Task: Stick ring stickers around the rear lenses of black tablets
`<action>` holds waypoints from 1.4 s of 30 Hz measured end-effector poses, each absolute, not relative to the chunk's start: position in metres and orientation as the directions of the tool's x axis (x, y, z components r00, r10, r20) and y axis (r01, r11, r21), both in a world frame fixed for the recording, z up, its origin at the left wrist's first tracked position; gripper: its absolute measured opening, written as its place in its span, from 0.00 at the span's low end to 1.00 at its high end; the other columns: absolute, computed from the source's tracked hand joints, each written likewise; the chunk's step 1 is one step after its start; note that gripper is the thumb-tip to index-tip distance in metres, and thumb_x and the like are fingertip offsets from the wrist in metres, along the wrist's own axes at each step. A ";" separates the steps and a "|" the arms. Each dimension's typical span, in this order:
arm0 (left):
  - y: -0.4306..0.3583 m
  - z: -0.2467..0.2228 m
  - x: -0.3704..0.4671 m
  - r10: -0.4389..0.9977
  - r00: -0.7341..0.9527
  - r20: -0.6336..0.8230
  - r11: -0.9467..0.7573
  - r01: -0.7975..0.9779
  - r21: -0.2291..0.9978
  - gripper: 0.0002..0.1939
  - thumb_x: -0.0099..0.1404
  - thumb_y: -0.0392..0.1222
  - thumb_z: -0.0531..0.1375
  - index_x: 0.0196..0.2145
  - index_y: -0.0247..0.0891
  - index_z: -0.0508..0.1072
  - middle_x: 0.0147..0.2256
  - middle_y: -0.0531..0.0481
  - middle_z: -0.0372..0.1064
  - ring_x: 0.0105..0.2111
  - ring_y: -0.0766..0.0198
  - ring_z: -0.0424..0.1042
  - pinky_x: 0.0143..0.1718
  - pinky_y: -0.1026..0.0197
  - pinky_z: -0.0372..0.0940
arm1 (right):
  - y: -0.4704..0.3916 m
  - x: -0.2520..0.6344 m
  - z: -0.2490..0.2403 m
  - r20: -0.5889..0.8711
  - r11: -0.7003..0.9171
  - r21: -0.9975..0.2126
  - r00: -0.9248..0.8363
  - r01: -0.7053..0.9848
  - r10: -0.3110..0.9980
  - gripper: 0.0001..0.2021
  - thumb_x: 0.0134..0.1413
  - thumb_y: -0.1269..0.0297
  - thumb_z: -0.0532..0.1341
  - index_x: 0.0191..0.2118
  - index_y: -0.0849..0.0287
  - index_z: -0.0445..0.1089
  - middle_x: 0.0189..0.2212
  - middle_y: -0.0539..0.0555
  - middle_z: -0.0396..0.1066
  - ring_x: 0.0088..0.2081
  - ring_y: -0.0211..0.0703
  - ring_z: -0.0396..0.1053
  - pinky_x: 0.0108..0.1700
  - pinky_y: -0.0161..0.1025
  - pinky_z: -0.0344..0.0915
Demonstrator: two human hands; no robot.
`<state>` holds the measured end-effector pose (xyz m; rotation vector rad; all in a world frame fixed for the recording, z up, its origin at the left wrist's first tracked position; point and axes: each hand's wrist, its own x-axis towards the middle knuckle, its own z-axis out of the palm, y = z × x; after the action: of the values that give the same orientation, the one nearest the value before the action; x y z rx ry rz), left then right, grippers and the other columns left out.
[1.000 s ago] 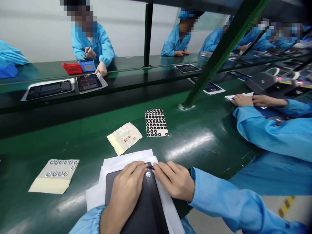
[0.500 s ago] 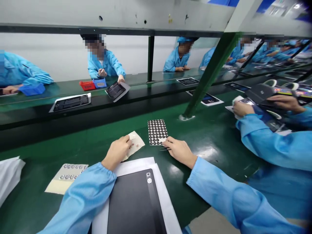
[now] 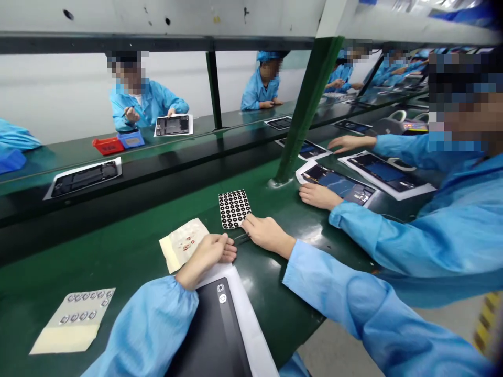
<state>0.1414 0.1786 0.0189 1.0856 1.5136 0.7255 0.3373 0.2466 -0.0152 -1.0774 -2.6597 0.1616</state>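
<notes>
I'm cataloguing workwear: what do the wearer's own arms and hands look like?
Both sleeves are loose and light blue. The left cuff is gathered; the right cuff ends in a straighter edge. The left hand and right hand are bare.

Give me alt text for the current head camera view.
A person's right hand holds a thin tool by the near corner of a sheet of black rings on a green workbench, the left hand loosely open nearby. Closer lies a dark flat panel on white paper; co-workers in blue are across the bench and to the right.
</notes>
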 end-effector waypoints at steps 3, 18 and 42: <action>0.186 0.014 0.167 0.879 0.048 -0.474 0.476 -0.038 0.879 0.24 0.76 0.53 0.51 0.40 0.28 0.76 0.38 0.29 0.80 0.39 0.53 0.83 0.46 0.53 0.78 | 0.244 0.340 -0.018 0.279 0.695 -0.332 -0.638 0.637 0.718 0.10 0.69 0.71 0.55 0.46 0.62 0.74 0.45 0.58 0.73 0.39 0.41 0.72 0.37 0.34 0.63; 0.191 -0.003 0.201 0.842 -0.113 -0.527 0.418 -0.479 0.772 0.06 0.70 0.31 0.64 0.41 0.22 0.78 0.41 0.29 0.81 0.41 0.52 0.84 0.52 0.50 0.77 | 0.221 0.360 -0.019 0.160 0.274 -0.822 -0.260 0.500 0.952 0.20 0.57 0.50 0.66 0.25 0.61 0.80 0.21 0.52 0.74 0.25 0.43 0.69 0.29 0.36 0.61; 0.090 0.062 0.138 0.883 0.086 -0.462 0.459 0.051 0.887 0.14 0.69 0.45 0.65 0.28 0.34 0.77 0.24 0.48 0.76 0.18 0.66 0.71 0.23 0.65 0.65 | 0.138 0.345 -0.001 0.560 0.712 -0.661 -0.475 0.237 0.678 0.06 0.64 0.69 0.62 0.39 0.57 0.77 0.32 0.52 0.78 0.30 0.38 0.73 0.31 0.33 0.68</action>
<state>0.1380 0.0905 0.0623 0.9143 1.3500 0.7709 0.3453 0.1381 -0.0006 -0.6969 -2.0453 0.6409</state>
